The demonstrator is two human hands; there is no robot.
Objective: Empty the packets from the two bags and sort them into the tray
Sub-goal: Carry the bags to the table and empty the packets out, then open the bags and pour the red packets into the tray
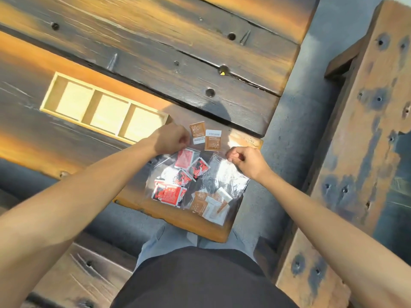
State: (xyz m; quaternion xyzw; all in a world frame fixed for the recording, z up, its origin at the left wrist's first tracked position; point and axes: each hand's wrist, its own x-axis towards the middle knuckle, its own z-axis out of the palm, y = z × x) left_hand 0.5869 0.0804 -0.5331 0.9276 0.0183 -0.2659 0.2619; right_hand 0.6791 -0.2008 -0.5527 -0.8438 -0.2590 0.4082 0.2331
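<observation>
1. Pinching the far edge of the clear plastic bags (224, 174) with both hands, at the near corner of the wooden table (155, 63).
2. Left hand (170, 140): fingers curled into a loose fist, thumb and forefinger pressed together at the far left edge of the plastic; whether actually gripping plastic, hard to say, fingertips hidden under the knuckles.
3. Right hand (244, 162): fingers likewise curled, thumb and forefinger nipping the far right edge of the film.
4. Red packets (172, 192) bunched in the left part of the plastic, brown and white packets (209, 205) heaped in the near right part.
5. Cannot tell where one bag ends and the other begins: transparent film, glare, overlapping edges.
6. Two brown packets (205, 136) lying loose on the table just beyond the bags, between the hands, side by side and touching.
7. Wooden tray (50, 94) to the far left, three compartments visible, its right end partly hidden behind the left hand; surface washed out by sunlight and blur.
8. Print on all packets too small and smeared to read.
</observation>
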